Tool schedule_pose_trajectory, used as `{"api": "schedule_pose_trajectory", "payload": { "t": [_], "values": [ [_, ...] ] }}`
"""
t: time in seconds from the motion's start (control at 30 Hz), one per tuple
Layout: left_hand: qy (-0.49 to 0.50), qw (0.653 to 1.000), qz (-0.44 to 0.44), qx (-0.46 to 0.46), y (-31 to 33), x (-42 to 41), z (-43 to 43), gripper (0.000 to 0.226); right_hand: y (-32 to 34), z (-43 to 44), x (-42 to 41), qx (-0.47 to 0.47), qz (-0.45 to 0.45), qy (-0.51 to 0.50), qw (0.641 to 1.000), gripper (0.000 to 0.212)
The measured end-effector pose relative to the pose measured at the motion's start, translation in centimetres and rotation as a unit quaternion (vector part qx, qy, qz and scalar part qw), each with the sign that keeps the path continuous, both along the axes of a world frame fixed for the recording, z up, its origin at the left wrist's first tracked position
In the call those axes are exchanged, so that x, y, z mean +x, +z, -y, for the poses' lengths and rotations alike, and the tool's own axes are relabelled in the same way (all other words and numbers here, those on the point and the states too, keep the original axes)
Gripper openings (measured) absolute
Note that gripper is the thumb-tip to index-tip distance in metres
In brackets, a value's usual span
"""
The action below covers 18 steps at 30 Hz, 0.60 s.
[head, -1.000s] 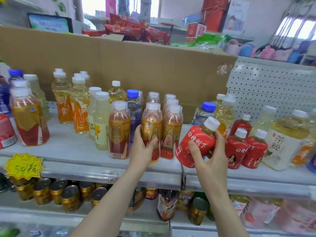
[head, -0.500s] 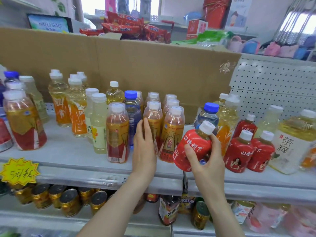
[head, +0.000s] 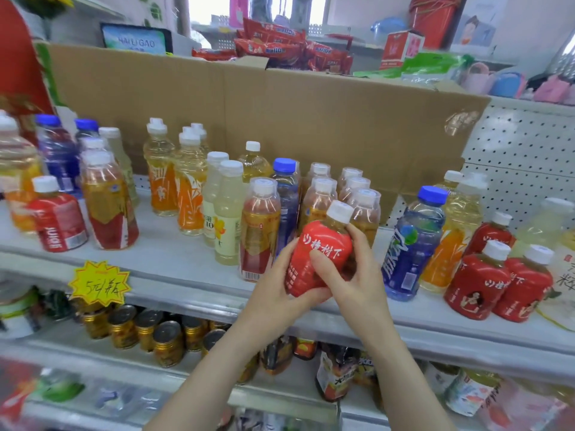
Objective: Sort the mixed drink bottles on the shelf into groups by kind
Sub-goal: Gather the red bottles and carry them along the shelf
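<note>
Red shrink-wrap with white characters sits between our fingers [head: 357, 242]: both hands hold one small red bottle [head: 322, 244], its white cap tipped up and to the right, lifted clear of the shelf [head: 174, 262] above its front edge. Our left hand [head: 277, 290] cups the base and lower side with curled fingers; our right hand [head: 364, 275] wraps the other side, thumb laid across the label. Just behind the fingers stands a cluster of amber tea bottles [head: 322, 197], and just left of them another amber bottle [head: 259, 231] beside a dark blue bottle [head: 287, 197]. Just right of our right fingers stands a blue-capped bottle [head: 410, 244]. Farther right, three matching red bottles [head: 479, 284] stand together near the shelf's edge. Farther left we see pale lemon bottles [head: 228, 213], orange-labelled bottles [head: 189, 188], and, well apart at the far left, a red-labelled bottle [head: 59, 225]. Brown cardboard [head: 311, 113] backs the row. Below and left of the fingers, a yellow starburst price tag [head: 99, 283] hangs on the shelf lip above gold cans [head: 168, 340].
</note>
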<state>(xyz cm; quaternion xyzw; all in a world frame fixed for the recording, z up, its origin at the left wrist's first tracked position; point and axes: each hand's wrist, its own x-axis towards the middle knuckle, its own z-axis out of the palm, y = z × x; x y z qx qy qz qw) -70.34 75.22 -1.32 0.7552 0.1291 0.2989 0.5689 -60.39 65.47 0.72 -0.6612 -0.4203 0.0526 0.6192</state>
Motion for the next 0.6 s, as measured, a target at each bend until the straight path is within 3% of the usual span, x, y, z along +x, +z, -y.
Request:
{"api": "schedule_pose_trajectory", "payload": {
  "t": [0.13,0.23,0.3,0.37,0.6],
  "values": [
    [0.106,0.994,0.021,-0.019,-0.9,-2.9,-1.1,0.072,0.7,-2.7,-0.9,-0.023,-0.007,0.066,0.998,0.05],
    [0.162,0.984,0.056,-0.049,-2.0,-5.6,-2.3,0.065,1.6,-6.4,-0.8,-0.061,0.108,-0.047,0.991,0.055],
    [0.198,0.975,0.076,-0.058,-2.6,-7.4,-3.5,0.067,1.6,-8.9,-1.3,-0.149,0.175,-0.104,0.968,0.07],
    [0.231,0.967,0.091,-0.063,-3.1,-9.0,-4.8,0.076,0.9,-10.7,-2.2,-0.196,0.178,-0.114,0.958,0.075],
    [0.274,0.952,0.112,-0.074,-3.9,-12.3,-7.0,0.076,0.1,-13.1,-4.5,-0.171,0.178,-0.15,0.957,0.073]
  ]
}}
